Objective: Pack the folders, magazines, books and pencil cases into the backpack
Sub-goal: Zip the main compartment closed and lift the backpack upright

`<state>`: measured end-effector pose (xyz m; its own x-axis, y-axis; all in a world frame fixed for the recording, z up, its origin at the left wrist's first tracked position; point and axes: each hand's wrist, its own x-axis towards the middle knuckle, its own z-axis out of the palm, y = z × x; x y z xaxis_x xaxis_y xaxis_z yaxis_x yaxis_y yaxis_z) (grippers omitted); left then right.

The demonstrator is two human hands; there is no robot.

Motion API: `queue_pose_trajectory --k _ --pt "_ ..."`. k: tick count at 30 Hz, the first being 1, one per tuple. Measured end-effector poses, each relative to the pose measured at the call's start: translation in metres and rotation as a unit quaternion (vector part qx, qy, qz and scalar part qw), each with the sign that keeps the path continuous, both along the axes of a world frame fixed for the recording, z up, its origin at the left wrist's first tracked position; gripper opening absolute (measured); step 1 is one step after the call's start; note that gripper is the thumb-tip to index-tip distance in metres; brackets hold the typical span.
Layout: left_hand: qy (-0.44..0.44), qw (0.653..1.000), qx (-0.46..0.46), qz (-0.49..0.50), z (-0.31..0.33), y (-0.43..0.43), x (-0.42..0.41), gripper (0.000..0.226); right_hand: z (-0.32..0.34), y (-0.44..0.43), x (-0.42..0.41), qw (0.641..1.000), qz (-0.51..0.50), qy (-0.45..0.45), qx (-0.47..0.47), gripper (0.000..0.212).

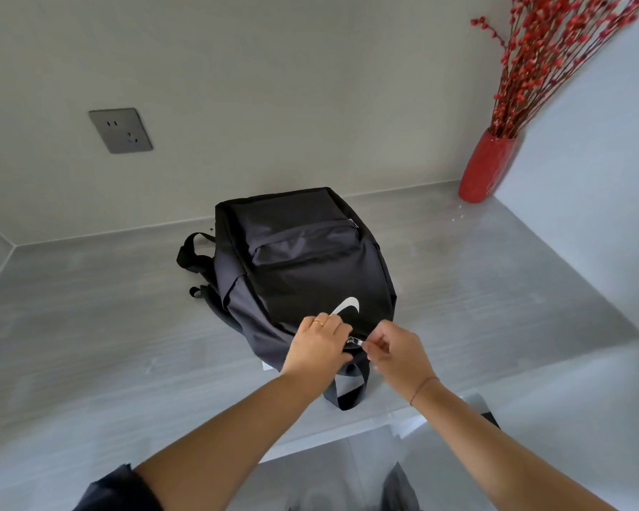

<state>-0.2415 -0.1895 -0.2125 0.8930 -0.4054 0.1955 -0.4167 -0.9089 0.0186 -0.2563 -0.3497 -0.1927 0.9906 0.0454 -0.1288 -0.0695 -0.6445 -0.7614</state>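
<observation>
black fabric backpack [303, 260] lying flat mid-countertop [89, 326], top end toward the near edge. left hand [320, 344] pressed down on that end, fingers curled onto the cloth. right hand [395, 354] pinching the silver zipper pull [355, 341] between fingertips. red vase [486, 167] at the far right corner.

Black backpack [303, 260], white swoosh [347, 306], red vase [486, 167]

A: Surface? Walls?
B: Grey streaked countertop [89, 344], plain grey wall [273, 86]. Wall socket [120, 130] upper left.
A: Upper right?
B: Red vase [486, 167], red berry branches [554, 53], in the corner.
</observation>
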Motion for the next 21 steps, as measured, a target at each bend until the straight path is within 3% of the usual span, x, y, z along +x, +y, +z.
queue_pose_trajectory --k 3,9,14,16,18,21 --pt "0.02 0.998 0.053 -0.033 -0.01 0.003 0.008 0.011 -0.003 -0.009 0.005 1.0 0.008 -0.002 -0.004 0.013" --pt "0.008 0.997 0.049 -0.063 -0.007 0.019 -0.005 0.015 -0.021 -0.062 0.031 0.999 -0.029 0.024 -0.028 0.03" --pt "0.098 0.993 -0.019 0.063 0.013 -0.006 -0.007 0.024 -0.027 -0.099 0.062 0.999 -0.009 0.011 -0.046 0.031" --pt "0.139 0.985 -0.033 0.098 0.012 -0.03 0.001 0.042 -0.023 -0.102 0.073 0.999 0.028 -0.01 -0.038 0.031" --pt "0.131 0.984 -0.03 0.113 0.01 -0.057 0.016 0.055 -0.017 -0.103 0.081 0.996 0.068 -0.034 -0.038 0.031" --pt "0.116 0.983 -0.051 0.134 0.008 -0.098 0.044 0.045 -0.013 -0.11 0.093 0.99 0.114 -0.074 -0.038 0.024"
